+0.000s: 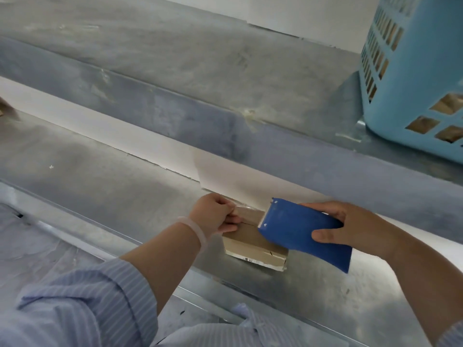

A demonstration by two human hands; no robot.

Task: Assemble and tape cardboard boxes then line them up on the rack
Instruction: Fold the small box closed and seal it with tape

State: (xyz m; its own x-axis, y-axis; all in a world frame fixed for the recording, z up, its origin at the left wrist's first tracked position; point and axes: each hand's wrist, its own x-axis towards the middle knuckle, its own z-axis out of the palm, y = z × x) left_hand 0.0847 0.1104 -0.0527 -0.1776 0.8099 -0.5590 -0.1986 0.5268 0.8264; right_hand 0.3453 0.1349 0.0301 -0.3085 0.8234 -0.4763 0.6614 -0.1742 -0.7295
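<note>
A small brown cardboard box [253, 242] lies on the lower metal rack shelf [112, 181], near its back edge. My left hand [216, 216] holds the box's left end, fingers curled over the top where clear tape runs along the flap seam. My right hand [350, 226] grips a blue tape dispenser [300, 229], whose front edge sits on the box top at the seam. The dispenser hides the box's right half.
A light blue slotted plastic basket [411, 78] holding cardboard stands on the upper shelf at the right. The upper shelf's front beam [200, 116] runs diagonally above my hands. A brown cardboard corner [5, 108] shows at the far left edge.
</note>
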